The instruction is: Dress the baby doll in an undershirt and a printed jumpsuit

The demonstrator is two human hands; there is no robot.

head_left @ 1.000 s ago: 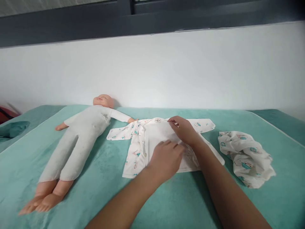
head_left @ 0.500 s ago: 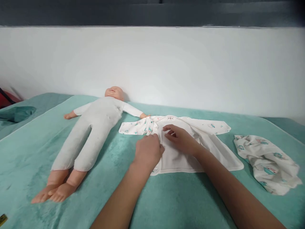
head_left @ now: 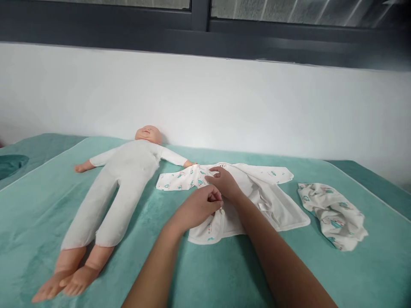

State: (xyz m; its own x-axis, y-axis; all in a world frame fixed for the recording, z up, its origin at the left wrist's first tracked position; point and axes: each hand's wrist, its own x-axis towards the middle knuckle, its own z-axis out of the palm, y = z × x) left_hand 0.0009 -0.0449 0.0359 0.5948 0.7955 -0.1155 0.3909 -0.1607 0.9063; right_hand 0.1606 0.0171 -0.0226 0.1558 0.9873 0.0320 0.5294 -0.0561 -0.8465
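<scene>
Left hand (head_left: 197, 208) grip is closing, fingers curling together and pinching the front edge of the baby shirt (head_left: 257, 201) near its lower left flap. Right hand (head_left: 224, 183) is sitting just above it, touching the left hand. Its fingers are bending down onto the shirt's printed left panel near the collar; cannot tell if that grip is pinching fabric or only pressing it.

The shirt is lying directly under both hands, flat on the bed (head_left: 224, 273), collar pointing toward the wall (head_left: 205, 107). Both hands are working on its left half. The right half is lying open with the plain white inside showing, and its sleeve is stretching out to the right, clear of the hands. The left sleeve is spreading toward the doll (head_left: 125, 179), its cuff touching or just beside the doll's outstretched hand.

The doll is lying on its back left of the shirt, head by the wall, feet toward the camera. A crumpled printed cloth (head_left: 332, 214) is lying right of the shirt, near it, apart from both hands. Both forearms are reaching in from the bottom edge over the teal bed cover. A dark window frame (head_left: 199, 25) is running above the wall.
</scene>
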